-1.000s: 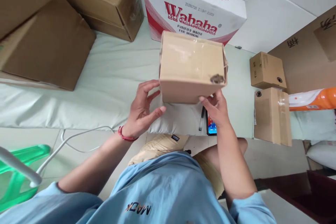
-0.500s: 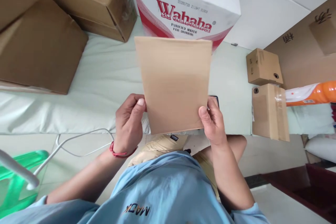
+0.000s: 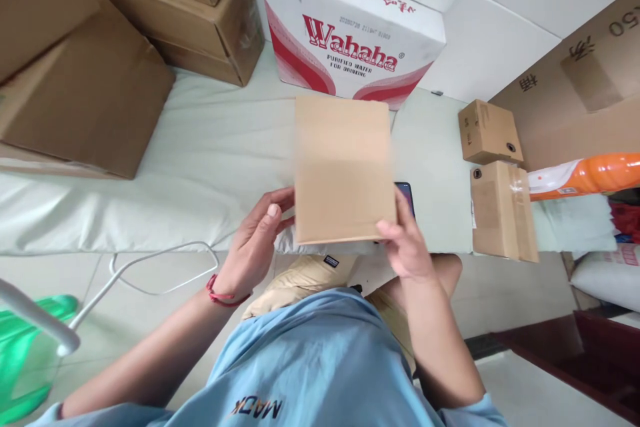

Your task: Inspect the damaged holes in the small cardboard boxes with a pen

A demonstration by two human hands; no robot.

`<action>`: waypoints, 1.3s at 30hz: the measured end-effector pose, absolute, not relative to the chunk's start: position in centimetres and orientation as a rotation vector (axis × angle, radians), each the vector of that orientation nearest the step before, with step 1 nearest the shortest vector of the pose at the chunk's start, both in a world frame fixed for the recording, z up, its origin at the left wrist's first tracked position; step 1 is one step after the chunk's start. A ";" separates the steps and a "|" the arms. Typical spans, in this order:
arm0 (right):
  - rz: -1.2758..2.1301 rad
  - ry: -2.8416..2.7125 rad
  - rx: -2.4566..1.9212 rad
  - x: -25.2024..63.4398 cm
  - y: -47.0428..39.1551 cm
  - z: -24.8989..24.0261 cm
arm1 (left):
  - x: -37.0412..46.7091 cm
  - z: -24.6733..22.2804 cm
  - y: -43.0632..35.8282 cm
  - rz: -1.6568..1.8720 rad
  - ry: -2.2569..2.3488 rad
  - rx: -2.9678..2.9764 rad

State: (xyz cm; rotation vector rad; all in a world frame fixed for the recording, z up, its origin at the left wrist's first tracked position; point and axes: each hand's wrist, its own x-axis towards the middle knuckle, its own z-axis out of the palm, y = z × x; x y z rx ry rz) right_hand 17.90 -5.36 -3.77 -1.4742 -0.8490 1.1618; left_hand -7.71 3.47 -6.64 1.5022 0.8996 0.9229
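A plain brown flat cardboard piece (image 3: 345, 170), slightly blurred, is held up in front of me. My right hand (image 3: 407, 240) grips its lower right corner, thumb on the near face and fingers behind. Beside the left edge is my left hand (image 3: 257, 237), a red cord on its wrist. Its thumb stands apart from the fingers, whose tips reach the edge, some partly hidden behind it. Just past my right fingers lies a phone (image 3: 405, 195), partly covered by the hand.
A white and red Wahaha water carton (image 3: 345, 47) stands at the back. Brown boxes (image 3: 90, 93) fill the left. On the right are two small boxes (image 3: 503, 210), an orange and white bottle-like thing (image 3: 595, 173) and a large carton (image 3: 590, 80). A green stool (image 3: 25, 353) is at lower left.
The cardboard piece now looks narrower and shorter, turned or tilted in my hands. My left thumb has come off its left edge and the fingers have loosened. More of the phone shows.
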 end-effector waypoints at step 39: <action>-0.132 -0.879 -2.191 32.6 -8.8 -12.9 | -13.3 -9.6 13.1 1.367 1.549 2.164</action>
